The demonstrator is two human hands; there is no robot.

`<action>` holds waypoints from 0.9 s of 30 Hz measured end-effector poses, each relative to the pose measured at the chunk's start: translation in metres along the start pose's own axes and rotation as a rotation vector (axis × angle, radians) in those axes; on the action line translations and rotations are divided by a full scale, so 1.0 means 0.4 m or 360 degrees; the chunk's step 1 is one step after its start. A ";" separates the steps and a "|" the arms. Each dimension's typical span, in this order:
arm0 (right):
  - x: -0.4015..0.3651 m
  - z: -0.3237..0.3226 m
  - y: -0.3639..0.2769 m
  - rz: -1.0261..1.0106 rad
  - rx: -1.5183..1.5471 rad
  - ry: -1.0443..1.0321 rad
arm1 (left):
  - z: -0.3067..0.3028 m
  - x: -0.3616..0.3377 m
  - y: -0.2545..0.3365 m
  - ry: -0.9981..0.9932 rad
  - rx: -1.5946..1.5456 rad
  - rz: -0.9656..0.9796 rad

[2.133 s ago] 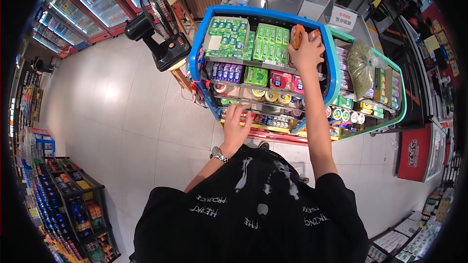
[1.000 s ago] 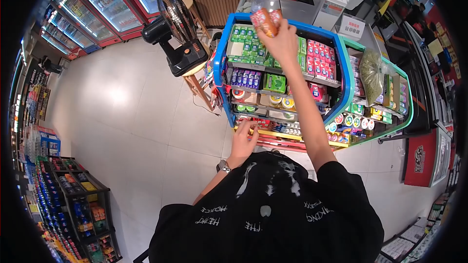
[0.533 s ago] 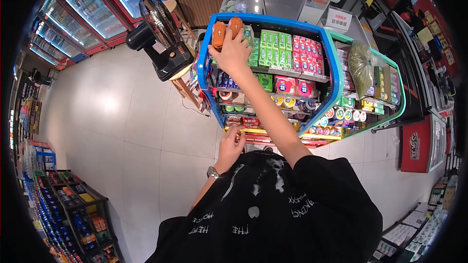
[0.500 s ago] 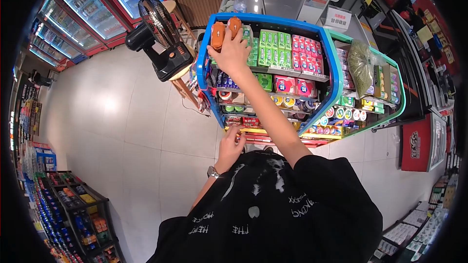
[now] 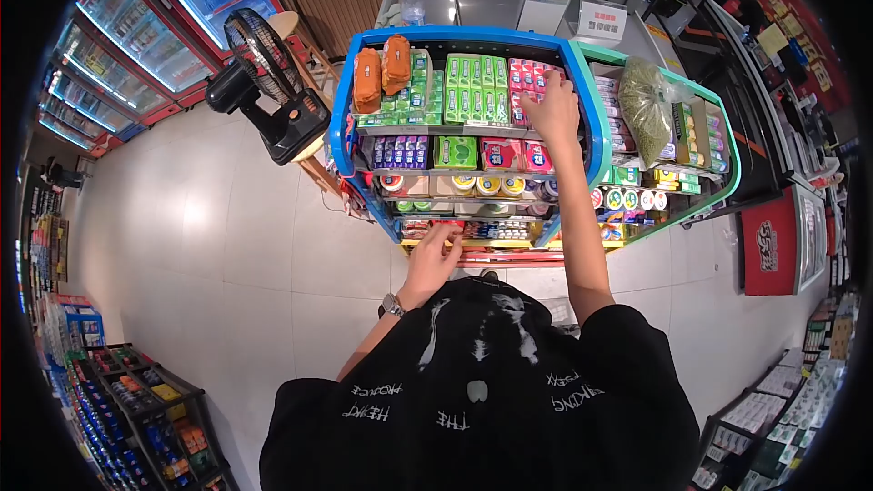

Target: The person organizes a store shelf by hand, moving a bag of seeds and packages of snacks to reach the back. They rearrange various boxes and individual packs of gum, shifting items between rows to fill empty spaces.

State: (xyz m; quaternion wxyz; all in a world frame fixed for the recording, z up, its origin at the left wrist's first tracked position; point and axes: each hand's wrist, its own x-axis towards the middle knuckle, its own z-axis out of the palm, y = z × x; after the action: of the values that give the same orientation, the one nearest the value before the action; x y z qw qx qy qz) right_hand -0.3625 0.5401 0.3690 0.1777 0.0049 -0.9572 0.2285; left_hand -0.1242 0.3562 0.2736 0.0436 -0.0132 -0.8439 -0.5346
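Observation:
My right hand (image 5: 556,114) reaches over the top tier of a blue-framed candy rack (image 5: 344,118). Its fingers are spread at the pink packs (image 5: 526,77), partly hiding them. Low at the rack's front, my left hand (image 5: 436,262) has loosely bent fingers, apart, with the fingertips close to red packets (image 5: 449,226) on the bottom tier. Two orange packages (image 5: 367,80) lie on green packs at the top left, away from both hands. Bright green packs (image 5: 476,82) stand in rows between them and the pink ones. Purple packs (image 5: 400,152) and a green box (image 5: 455,152) fill the tier below.
A black fan (image 5: 273,100) stands on a wooden stool left of the rack. To the right, a green-framed rack (image 5: 732,150) carries a large clear bag of green contents (image 5: 642,109). Behind are a water bottle (image 5: 412,5) and a counter sign (image 5: 600,20).
My right hand has left the orange packages and moved right to the pink packs. Both orange packages stay on the top tier. My left hand remains low at the rack's front.

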 end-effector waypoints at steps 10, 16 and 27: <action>-0.028 0.038 0.044 0.0058 0.0147 -0.0062 | 0.051 0.053 0.013 -0.0175 0.0053 0.0258; -0.038 0.031 0.059 0.0094 0.0326 -0.0141 | 0.058 0.049 0.003 -0.0292 0.0070 0.0200; -0.045 0.028 0.043 0.0067 0.0105 -0.0150 | 0.011 0.142 0.145 -0.0206 0.0010 0.0338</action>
State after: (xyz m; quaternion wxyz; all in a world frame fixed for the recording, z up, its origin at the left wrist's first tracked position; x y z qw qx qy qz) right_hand -0.3511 0.5494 0.3461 0.1273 0.0014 -0.9563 0.2632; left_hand -0.1768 0.3835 0.3288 0.0454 -0.1368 -0.8404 -0.5224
